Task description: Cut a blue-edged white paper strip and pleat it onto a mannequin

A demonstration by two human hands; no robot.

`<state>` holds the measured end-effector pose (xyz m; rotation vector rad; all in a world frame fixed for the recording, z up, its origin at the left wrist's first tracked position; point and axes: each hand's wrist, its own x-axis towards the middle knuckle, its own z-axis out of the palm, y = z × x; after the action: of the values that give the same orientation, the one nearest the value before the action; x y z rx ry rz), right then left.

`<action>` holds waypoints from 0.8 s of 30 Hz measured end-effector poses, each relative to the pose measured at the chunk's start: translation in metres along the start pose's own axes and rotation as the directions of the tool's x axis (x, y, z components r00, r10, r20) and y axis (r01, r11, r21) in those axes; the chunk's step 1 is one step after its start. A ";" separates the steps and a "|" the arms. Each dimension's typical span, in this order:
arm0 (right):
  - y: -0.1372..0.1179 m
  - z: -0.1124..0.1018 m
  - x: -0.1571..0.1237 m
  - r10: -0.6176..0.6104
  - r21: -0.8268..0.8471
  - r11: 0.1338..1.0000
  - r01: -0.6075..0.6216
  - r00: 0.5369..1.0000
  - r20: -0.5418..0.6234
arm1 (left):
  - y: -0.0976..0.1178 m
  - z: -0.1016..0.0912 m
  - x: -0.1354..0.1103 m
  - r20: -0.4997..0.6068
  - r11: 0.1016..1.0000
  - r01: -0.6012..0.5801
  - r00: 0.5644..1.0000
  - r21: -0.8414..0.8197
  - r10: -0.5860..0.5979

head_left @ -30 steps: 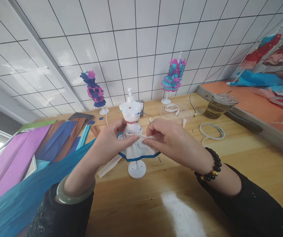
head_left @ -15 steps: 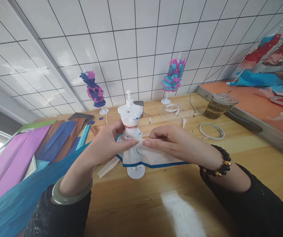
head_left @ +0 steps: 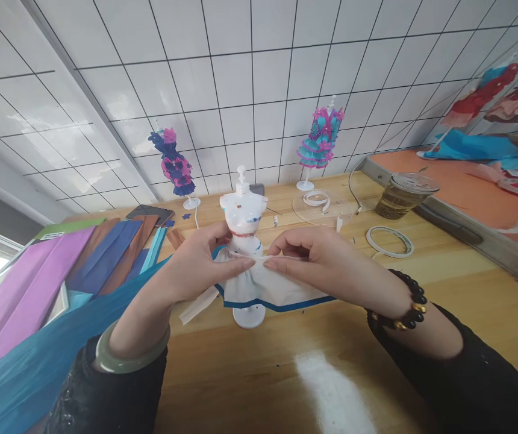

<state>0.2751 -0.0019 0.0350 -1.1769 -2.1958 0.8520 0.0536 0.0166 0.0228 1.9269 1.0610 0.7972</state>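
A small white dress form point(head_left: 243, 211), marked with paint specks, stands upright on its round base in front of me. Around its waist hangs a white paper skirt point(head_left: 277, 286) with a blue lower edge; the right part stretches out beyond the form. My left hand point(head_left: 205, 259) is closed on the skirt's top edge at the waist, its thumb in front and its fingers partly hidden behind the form. Just to the right, my right hand point(head_left: 313, 259) pinches the same top edge between thumb and fingers.
Coloured crepe paper sheets point(head_left: 82, 265) lie at the left. A roll of double-sided tape point(head_left: 390, 242) and a cup of brown liquid point(head_left: 403, 196) are at the right. Two dressed miniature forms, one navy and pink point(head_left: 175, 166), one turquoise and pink point(head_left: 320, 141), stand by the tiled wall.
Both hands keep hold of the skirt's top edge. My right fingertips have shifted slightly right along it, and the form's upper part leans a little more to the right.
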 end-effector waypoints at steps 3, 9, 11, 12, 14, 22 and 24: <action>0.000 0.004 0.001 -0.003 -0.046 0.999 0.003 1.000 -0.020 | 0.000 0.000 0.000 -0.007 1.000 0.006 1.000 0.006 -0.006; -0.003 0.007 0.002 -0.076 -0.138 0.989 0.061 0.991 -0.109 | -0.003 0.001 0.000 -0.032 0.999 0.036 0.999 0.017 -0.036; -0.003 0.006 0.001 -0.125 -0.143 0.984 0.105 0.983 -0.134 | -0.003 0.001 0.001 -0.044 0.999 0.037 0.998 0.011 -0.037; -0.003 0.006 0.001 -0.136 -0.141 0.983 0.117 0.981 -0.137 | -0.003 0.001 0.001 -0.047 0.999 0.037 0.998 0.007 -0.037; -0.004 0.006 0.001 -0.134 -0.135 0.984 0.117 0.983 -0.125 | -0.003 0.001 0.001 -0.046 0.999 0.037 0.998 0.003 -0.037; -0.008 0.006 0.000 -0.180 -0.094 0.981 0.171 0.979 -0.092 | -0.001 0.001 0.002 -0.058 1.000 0.028 0.998 0.009 -0.027; -0.009 0.006 0.000 -0.190 -0.083 0.980 0.183 0.978 -0.083 | -0.002 0.001 0.002 -0.048 0.999 0.034 0.998 0.003 -0.034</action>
<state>0.2665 -0.0074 0.0371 -1.0030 -2.2388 0.6311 0.0553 0.0189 0.0210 1.8961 1.1220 0.8270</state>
